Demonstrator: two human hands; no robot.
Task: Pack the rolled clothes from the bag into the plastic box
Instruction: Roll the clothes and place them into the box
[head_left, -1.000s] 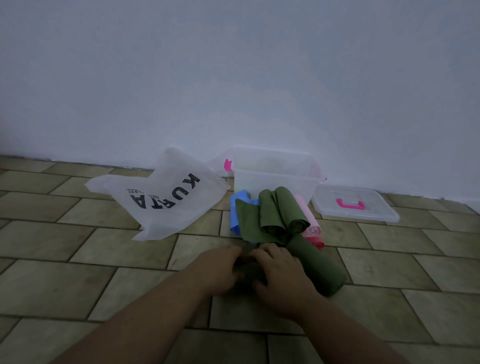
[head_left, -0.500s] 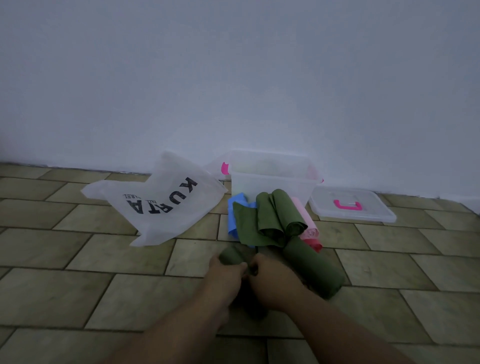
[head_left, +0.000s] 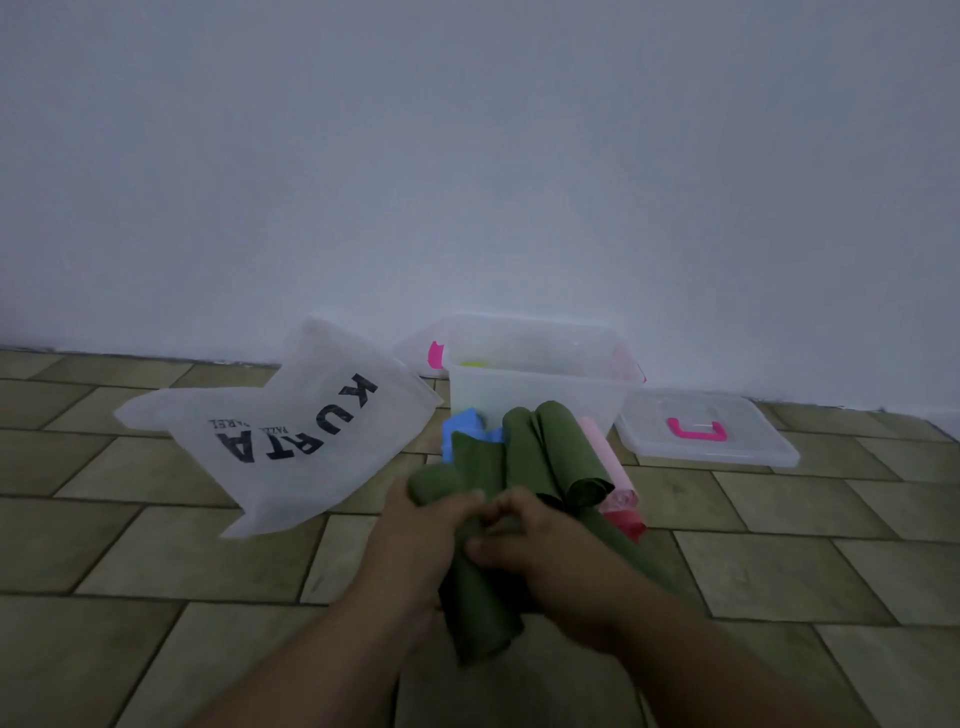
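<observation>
Centrally, green roll (head_left: 478, 613) between the hands, left hand (head_left: 415, 535) and right hand (head_left: 545, 551) gripping it

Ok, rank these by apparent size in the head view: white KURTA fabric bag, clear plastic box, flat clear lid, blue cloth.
1. White KURTA fabric bag
2. Clear plastic box
3. Flat clear lid
4. Blue cloth, partly covered

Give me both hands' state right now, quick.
Left hand: holding the green rolled cloth, fingers curled round it.
Right hand: gripping the same green rolled cloth.
</observation>
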